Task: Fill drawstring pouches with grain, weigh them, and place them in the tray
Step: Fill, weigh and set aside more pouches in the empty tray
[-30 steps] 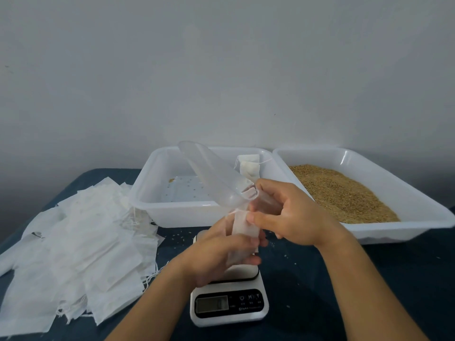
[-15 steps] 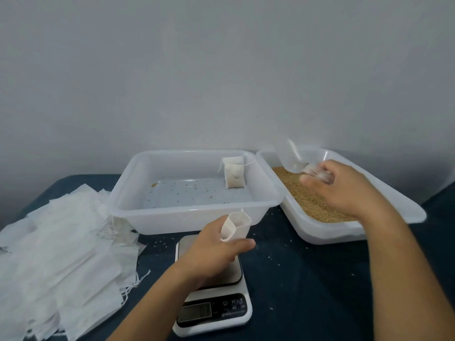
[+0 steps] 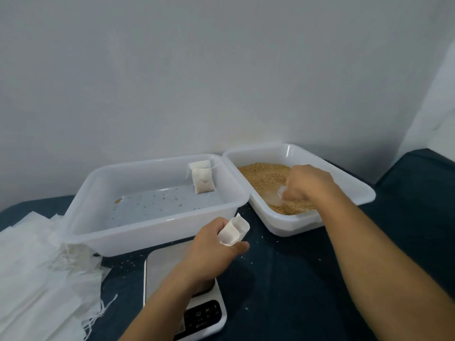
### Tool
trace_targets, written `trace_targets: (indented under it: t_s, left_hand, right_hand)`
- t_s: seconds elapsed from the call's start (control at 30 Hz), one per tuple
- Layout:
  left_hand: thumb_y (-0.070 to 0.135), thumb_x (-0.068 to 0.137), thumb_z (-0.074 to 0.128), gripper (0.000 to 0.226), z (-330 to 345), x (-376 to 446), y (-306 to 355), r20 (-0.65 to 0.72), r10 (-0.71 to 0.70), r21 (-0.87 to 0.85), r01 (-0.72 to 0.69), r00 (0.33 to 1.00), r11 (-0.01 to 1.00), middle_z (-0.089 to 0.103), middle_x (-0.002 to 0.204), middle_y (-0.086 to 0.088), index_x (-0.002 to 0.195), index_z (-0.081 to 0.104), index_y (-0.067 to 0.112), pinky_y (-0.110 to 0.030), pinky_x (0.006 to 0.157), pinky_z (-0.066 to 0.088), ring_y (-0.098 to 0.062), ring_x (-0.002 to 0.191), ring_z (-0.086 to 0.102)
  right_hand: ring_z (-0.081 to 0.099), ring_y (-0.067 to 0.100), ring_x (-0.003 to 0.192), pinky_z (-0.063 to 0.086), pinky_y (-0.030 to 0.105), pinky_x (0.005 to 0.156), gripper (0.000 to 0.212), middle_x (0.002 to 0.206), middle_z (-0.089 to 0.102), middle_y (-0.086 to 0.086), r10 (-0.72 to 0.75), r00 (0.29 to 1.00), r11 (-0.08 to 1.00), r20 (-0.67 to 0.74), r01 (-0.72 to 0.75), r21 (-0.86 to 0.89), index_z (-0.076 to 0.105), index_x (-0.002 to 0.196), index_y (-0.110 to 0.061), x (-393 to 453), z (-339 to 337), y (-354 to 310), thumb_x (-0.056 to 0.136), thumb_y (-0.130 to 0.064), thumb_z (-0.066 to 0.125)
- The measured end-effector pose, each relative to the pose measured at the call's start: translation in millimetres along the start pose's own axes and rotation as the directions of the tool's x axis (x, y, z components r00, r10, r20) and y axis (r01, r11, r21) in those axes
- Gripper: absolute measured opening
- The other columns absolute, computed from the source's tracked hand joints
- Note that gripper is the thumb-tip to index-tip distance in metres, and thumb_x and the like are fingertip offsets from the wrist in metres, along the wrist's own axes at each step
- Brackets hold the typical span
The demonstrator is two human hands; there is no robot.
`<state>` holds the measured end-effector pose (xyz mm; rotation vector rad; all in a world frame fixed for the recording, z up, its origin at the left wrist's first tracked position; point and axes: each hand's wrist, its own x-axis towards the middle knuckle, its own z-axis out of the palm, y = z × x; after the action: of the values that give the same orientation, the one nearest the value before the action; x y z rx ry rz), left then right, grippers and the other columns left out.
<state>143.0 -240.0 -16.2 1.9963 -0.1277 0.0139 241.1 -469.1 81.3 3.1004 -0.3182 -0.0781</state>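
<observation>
Pinching a limp white fabric pouch [image 3: 233, 230] above the flat steel-topped scale [image 3: 183, 286], the left hand [image 3: 211, 249] curls its fingers; farther off, the right hand [image 3: 307, 184] grips a clear plastic scoop [image 3: 279, 193] in golden grain [image 3: 266, 175]; one filled pouch [image 3: 202, 179] leans in the smooth tray [image 3: 157, 225]

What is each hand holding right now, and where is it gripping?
The left hand holds an open pouch around its body. The right hand grips a clear scoop by its handle, in the grain.
</observation>
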Motion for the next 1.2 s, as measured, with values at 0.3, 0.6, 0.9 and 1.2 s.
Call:
trace_targets:
  t_s: [0.3,0.6,0.9,1.2]
  left_hand:
    - [0.027,0.080,0.082,0.024,6,6,-6,0.002,-0.044,-0.020,0.044,0.999,0.999,0.063,0.070,0.022,0.093,0.062,0.026,-0.009,0.048,0.042,0.007,0.057,0.056]
    - [0.025,0.083,0.077,0.019,1,5,1,-0.129,-0.111,-0.145,0.092,0.985,0.985,0.068,0.081,0.002,0.096,0.063,0.025,-0.019,0.054,0.049,-0.002,0.058,0.059]
    - [0.028,0.084,0.076,0.019,-46,-12,-11,-0.279,-0.094,-0.014,0.093,0.956,0.996,0.066,0.087,0.006,0.098,0.062,0.028,-0.030,0.066,0.047,-0.014,0.077,0.063]
    - [0.029,0.083,0.078,0.023,-68,-25,-30,-0.323,-0.091,0.093,0.128,0.942,0.987,0.064,0.082,0.012,0.090,0.057,0.032,-0.011,0.052,0.036,0.001,0.066,0.059]
  right_hand:
    - [0.062,0.020,0.078,0.048,0.034,0.066,0.033,0.089,0.066,0.001,0.034,0.999,0.972,-0.021,-0.028,0.233,0.068,0.101,-0.015,2,19,10,0.094,-0.047,0.066]
    - [0.051,0.020,0.059,0.040,0.032,0.059,0.049,0.066,0.059,0.007,0.004,0.984,0.841,-0.181,0.094,0.532,0.059,0.067,-0.016,-22,17,27,0.091,-0.058,0.059]
    - [0.068,0.021,0.078,0.056,0.040,0.080,0.070,0.084,0.074,-0.002,-0.412,0.891,0.630,-0.188,0.428,0.648,0.079,0.097,-0.033,-78,-11,27,0.059,-0.091,0.070]
    - [0.066,0.014,0.076,0.056,0.043,0.080,0.046,0.082,0.074,-0.006,-0.590,0.806,0.722,-0.032,0.545,0.426,0.078,0.089,-0.046,-101,-37,-13,0.057,-0.079,0.074]
